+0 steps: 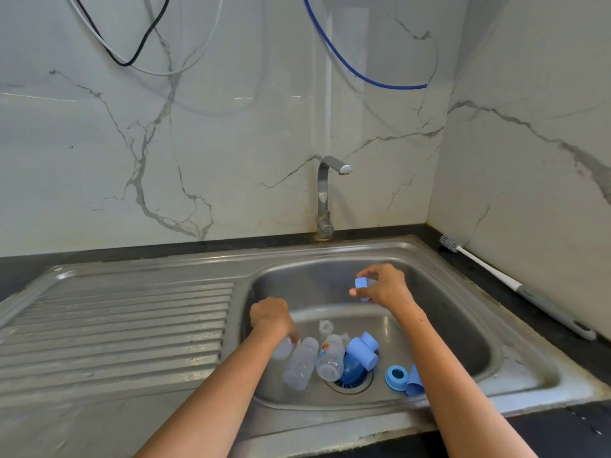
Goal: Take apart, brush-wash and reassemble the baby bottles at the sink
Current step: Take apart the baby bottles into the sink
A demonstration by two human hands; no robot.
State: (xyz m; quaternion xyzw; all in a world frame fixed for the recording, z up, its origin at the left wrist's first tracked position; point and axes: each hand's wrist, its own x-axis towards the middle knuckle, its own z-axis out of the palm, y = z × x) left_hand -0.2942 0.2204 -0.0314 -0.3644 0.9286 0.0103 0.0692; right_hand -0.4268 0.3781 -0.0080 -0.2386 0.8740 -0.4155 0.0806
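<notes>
Your right hand (385, 285) pinches a blue collar (363, 288) above the sink (463, 342); your left hand (272, 320) curls onto a clear bottle (282, 348) among loose parts. Small pieces beside the drain (350, 383) could slip or wedge.

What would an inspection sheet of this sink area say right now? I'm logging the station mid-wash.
Surface: steel sink with ribbed drainboard, dark counter.
Job's things: clear bottles lying in the basin by the drain; blue caps and a blue ring beside them; bottle brush on the counter at right.
Clutter: nothing seen.
Hands: left hand grips a clear bottle; right hand pinches a blue collar.
Cables: black, white and blue ones hang on the wall.
Surroundings: marble-look wall, faucet not running.
</notes>
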